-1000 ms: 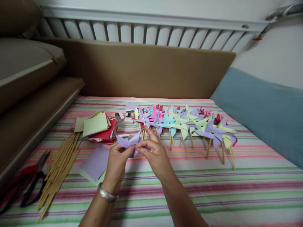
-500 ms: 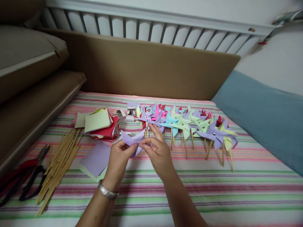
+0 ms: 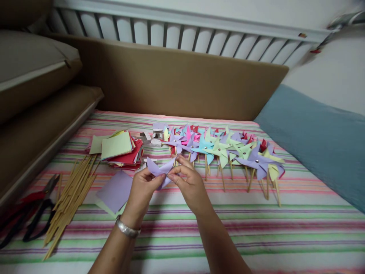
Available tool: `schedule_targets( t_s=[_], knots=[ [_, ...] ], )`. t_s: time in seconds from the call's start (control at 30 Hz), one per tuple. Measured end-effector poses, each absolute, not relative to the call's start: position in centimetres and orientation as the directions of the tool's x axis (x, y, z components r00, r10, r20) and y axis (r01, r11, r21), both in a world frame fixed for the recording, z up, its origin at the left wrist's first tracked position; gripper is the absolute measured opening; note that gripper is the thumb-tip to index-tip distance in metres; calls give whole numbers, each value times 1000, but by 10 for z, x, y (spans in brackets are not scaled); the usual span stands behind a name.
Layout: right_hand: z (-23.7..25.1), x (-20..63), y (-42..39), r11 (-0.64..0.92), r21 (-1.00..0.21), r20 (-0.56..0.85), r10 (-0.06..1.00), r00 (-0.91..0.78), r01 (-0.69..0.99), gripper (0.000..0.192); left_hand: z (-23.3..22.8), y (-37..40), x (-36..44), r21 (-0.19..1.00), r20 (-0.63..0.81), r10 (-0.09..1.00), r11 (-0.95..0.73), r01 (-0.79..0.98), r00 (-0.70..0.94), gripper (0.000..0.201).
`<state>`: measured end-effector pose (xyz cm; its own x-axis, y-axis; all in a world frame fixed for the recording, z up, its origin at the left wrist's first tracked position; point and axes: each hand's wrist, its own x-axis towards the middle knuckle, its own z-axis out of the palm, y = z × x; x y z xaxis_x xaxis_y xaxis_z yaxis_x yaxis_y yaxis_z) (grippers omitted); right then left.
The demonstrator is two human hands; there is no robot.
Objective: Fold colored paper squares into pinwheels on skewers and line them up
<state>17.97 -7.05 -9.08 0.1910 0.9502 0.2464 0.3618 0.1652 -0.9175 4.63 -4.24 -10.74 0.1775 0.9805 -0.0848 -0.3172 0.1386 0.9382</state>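
A lilac paper (image 3: 160,169) is pinched at its middle between the left hand (image 3: 142,191) and the right hand (image 3: 189,183), fingertips of both pressed together on it, and it is held just above the striped bed (image 3: 256,224). Finished pinwheels (image 3: 222,150) are laid in a row just beyond. Paper squares (image 3: 118,150) are stacked far left, sticks (image 3: 70,201) and pliers (image 3: 28,213) are seen at the left edge.
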Motion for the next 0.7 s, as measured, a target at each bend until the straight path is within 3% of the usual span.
schedule_targets(
  t_s=[0.2,0.7],
  knots=[
    [-97,179,-71,59,-987,85,981,174,151,8,-105,-44,46,930,-136,968,197,-309,210,16],
    [-102,175,-74,-83,-996,-70,962,265,37,20,-103,-43,47,862,-173,945,283,-421,279,29]
  ],
)
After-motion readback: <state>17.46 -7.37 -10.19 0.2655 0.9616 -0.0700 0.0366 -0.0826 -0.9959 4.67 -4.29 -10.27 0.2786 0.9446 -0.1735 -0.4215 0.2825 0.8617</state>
